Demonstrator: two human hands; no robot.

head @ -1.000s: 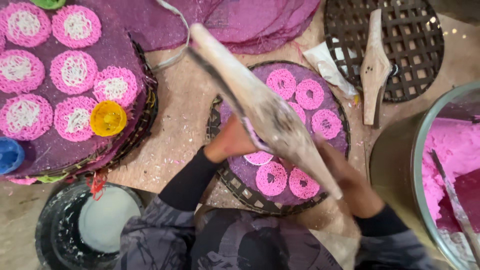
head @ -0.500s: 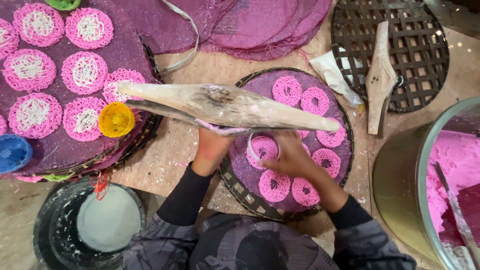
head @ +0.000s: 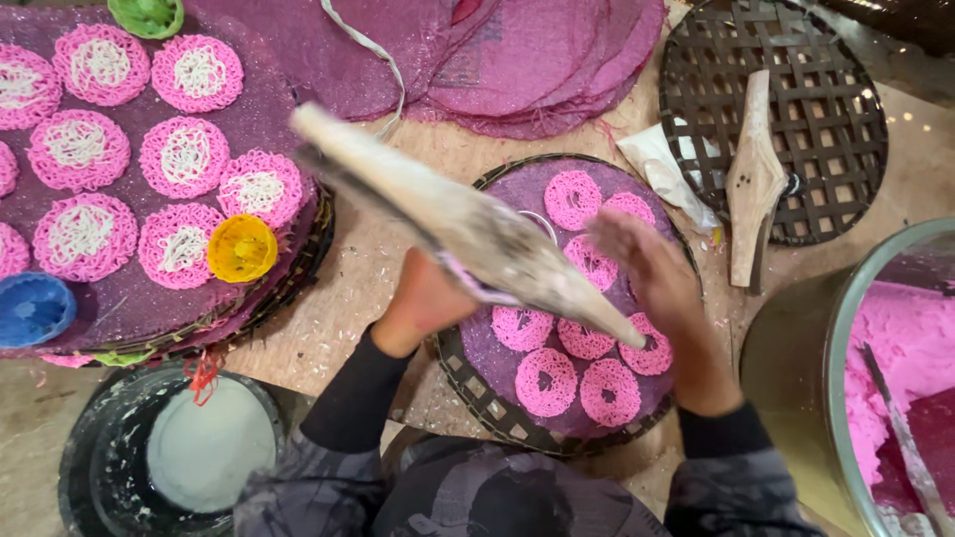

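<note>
The long wooden press [head: 463,231] is smeared by motion, its far end soft-edged, and it hides the fingers of the left hand [head: 423,298] and part of the round woven tray [head: 497,413] beneath. The right hand [head: 652,273] is blurred too, so its grip cannot be told. The metal pot of pink dough [head: 900,348] is cut off by the right edge, the blue cup [head: 32,306] by the left, and the green cup [head: 146,15] by the top.

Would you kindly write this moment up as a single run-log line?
left hand: grips wooden press from below | right hand: open, beside press | under press: round tray with pink noodle rings
</note>
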